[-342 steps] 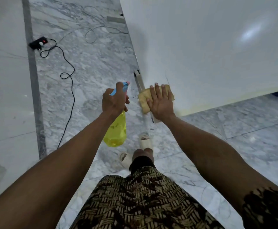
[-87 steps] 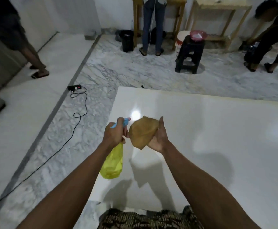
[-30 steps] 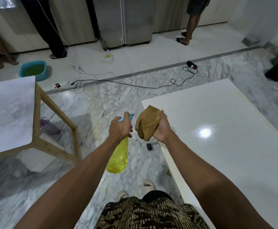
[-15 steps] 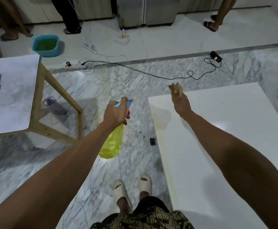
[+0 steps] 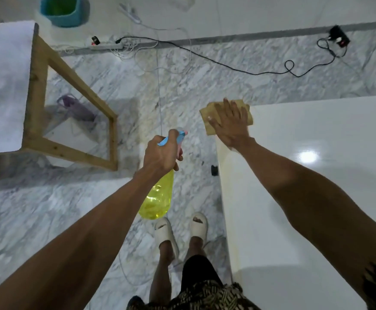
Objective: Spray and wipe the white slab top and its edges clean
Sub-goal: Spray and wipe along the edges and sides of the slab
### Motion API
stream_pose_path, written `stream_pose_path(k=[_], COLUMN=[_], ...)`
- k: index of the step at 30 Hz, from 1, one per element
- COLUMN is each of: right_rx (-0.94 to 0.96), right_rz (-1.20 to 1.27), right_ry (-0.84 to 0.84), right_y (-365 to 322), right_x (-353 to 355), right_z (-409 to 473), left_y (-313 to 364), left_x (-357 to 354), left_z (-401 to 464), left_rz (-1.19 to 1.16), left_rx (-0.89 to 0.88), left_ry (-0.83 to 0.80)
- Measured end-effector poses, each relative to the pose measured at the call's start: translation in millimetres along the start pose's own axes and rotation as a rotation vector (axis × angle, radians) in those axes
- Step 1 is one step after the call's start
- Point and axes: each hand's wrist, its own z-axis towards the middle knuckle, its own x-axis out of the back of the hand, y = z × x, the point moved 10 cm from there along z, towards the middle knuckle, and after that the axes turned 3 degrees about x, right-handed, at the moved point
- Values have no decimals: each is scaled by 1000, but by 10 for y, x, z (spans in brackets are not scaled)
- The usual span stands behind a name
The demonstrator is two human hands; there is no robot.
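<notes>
Here, the left hand (image 5: 161, 154) curls round the bottle (image 5: 158, 195), kept off the slab (image 5: 316, 198) over the floor so it stays ready, while the right hand (image 5: 229, 124), fingers flat, presses the cloth (image 5: 207, 115) onto the slab's corner, likely to wipe its edge.

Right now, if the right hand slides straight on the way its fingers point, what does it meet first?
Nothing on the slab: the right hand lies flat on the cloth at the far corner, fingers pointing past it. Going on, it would leave the slab over bare floor, with the black cable beyond, lower down.
</notes>
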Motion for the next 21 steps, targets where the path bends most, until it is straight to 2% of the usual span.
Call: stream_pose_path(k=[2,5,15,21], right_rx=[-4,7,34,85], right_rz=[-94,-129,-136,-127], right_ry=[56,32,151,160], right_y=[33,16,-61,-104], right_x=[37,-149,-128,-222], right_z=[52,63,-103,-411], left_y=[-67,-145,-299,-319], left_x=[14,34,59,55], left_z=[32,54,-115,-298], left_rz=[17,60,69,79], left_rx=[13,25,49,57], left_ry=[8,21,30,41])
